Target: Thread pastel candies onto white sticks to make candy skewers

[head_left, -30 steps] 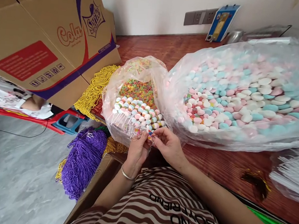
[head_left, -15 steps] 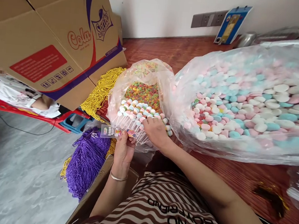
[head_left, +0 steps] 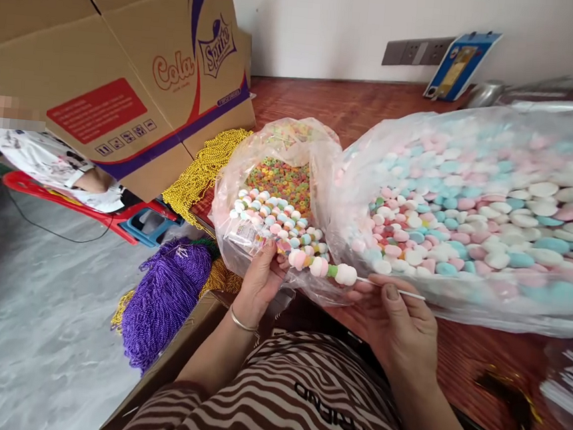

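My right hand pinches the white stick of a candy skewer, which lies nearly level in front of me. Pink, white and green sweets are threaded on it. At the skewer's far end my left hand is closed on a small printed wrapper, partly hidden by the fingers. Just beyond, several finished skewers rest on an open clear bag of small colourful rings. To the right lies a large clear bag of pink, white and blue sweets.
A big cardboard box stands at the left, with gold beads beside it and purple beads below. A person's sleeve shows at far left. A bag of white sticks lies at right on the red-brown table.
My right hand has come away from the pile to the right and now holds a skewer. The wrapper in my left hand has turned, and the skewer's tip is beside it.
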### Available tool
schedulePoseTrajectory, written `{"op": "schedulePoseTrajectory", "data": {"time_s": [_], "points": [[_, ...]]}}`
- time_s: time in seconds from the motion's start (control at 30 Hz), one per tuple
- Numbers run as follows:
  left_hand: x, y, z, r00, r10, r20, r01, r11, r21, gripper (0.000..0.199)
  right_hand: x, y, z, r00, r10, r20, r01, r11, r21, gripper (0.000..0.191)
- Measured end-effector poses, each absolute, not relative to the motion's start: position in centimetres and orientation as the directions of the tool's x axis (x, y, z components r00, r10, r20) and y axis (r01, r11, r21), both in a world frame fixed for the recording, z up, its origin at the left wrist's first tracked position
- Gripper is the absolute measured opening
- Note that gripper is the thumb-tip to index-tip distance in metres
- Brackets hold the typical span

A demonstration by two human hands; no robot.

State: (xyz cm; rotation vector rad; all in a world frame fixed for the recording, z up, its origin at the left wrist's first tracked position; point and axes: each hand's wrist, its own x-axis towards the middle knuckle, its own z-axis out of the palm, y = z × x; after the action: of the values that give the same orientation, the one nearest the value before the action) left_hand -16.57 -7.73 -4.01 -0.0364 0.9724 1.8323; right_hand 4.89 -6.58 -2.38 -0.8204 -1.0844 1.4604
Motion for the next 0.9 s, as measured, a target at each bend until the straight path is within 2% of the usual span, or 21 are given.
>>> {"op": "schedulePoseTrajectory", "data": {"time_s": [0.2, 0.3, 0.43, 0.53, 0.63, 0.7, 0.77, 0.9], "points": [[-15.0, -8.0, -3.1, -0.374, 0.845, -0.383, -0.805, -0.090, 0.587, 0.039, 4.8, -5.6, -3.7, -0.169, 0.986, -0.004, -0.526, -0.093, -0.845, 0.015], [-14.5, -8.1, -2.9, -0.348, 0.864, -0.365, -0.804, -0.074, 0.590, 0.040, 4.8, -5.6, -3.9, -0.147, 0.989, 0.006, -0.534, -0.074, -0.842, 0.016], [-14.2, -7.9, -2.8, -0.387, 0.848, -0.362, -0.779, -0.091, 0.621, 0.042, 5.3, -6.3, -3.8, -0.128, 0.985, 0.113, -0.396, 0.054, -0.917, 0.016], [-14.3, -7.6, -2.7, -0.423, 0.833, -0.356, -0.748, -0.100, 0.656, 0.045, 6.3, -7.0, -3.9, -0.186, 0.933, 0.307, -0.162, 0.279, -0.946, 0.015], [-14.5, -7.3, -2.6, -0.450, 0.815, -0.365, -0.715, -0.085, 0.694, 0.044, 7.4, -7.1, -4.4, -0.332, 0.777, 0.535, 0.040, 0.578, -0.815, 0.027], [-14.6, -7.2, -2.5, -0.452, 0.811, -0.371, -0.694, -0.059, 0.718, 0.043, 7.9, -7.0, -4.9, -0.424, 0.664, 0.615, 0.119, 0.715, -0.689, 0.035], [-14.7, -7.0, -2.5, -0.456, 0.813, -0.362, -0.671, -0.047, 0.740, 0.042, 8.2, -7.0, -5.2, -0.474, 0.593, 0.651, 0.189, 0.791, -0.582, 0.043], [-14.7, -6.8, -2.3, -0.484, 0.831, -0.273, -0.595, -0.084, 0.799, 0.046, 8.5, -7.1, -5.6, -0.523, 0.522, 0.674, 0.272, 0.851, -0.449, 0.059]]}}
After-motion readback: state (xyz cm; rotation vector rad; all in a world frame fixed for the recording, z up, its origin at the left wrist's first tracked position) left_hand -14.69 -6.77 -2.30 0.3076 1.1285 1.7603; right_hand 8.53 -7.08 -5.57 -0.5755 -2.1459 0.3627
